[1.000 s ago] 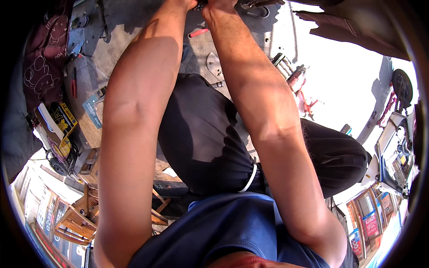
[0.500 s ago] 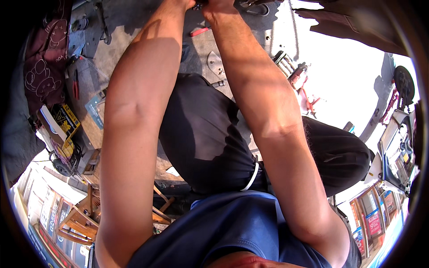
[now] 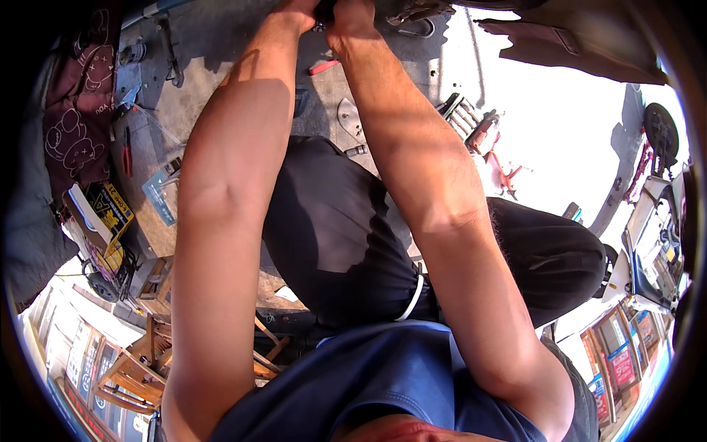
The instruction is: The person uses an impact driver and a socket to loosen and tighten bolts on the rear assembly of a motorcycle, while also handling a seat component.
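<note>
1. A person in a blue shirt and black trousers crouches over a grey concrete floor (image 3: pixel 221 81), both bare forearms stretched up toward the top edge of the head view.
2. The left hand (image 3: pixel 298 11) and the right hand (image 3: pixel 350 13) sit close together at the very rim of the picture, pressed against a dark metal part (image 3: pixel 412 11) that is mostly cut off; whether the fingers are closed on it or merely resting cannot be told.
3. Just beside the right wrist, a small red-handled tool (image 3: pixel 324 66) lies on the floor, untouched.
4. A flat, pale metal plate (image 3: pixel 347 118) rests lower down between the forearms, near the person's knee.
5. To the right, in hard sunlight, a red tool (image 3: pixel 486 136) lies next to a ribbed metal piece (image 3: pixel 460 114).
6. At the left, red-handled pliers (image 3: pixel 127 151) and a yellow-and-black box (image 3: pixel 110 210) lie along the edge of a maroon patterned cloth (image 3: pixel 77 118).
7. Wooden chairs (image 3: pixel 140 361) stand at the lower left, well apart from the hands.
8. Another person's brown sleeve (image 3: pixel 589 44) crosses the upper right corner.
</note>
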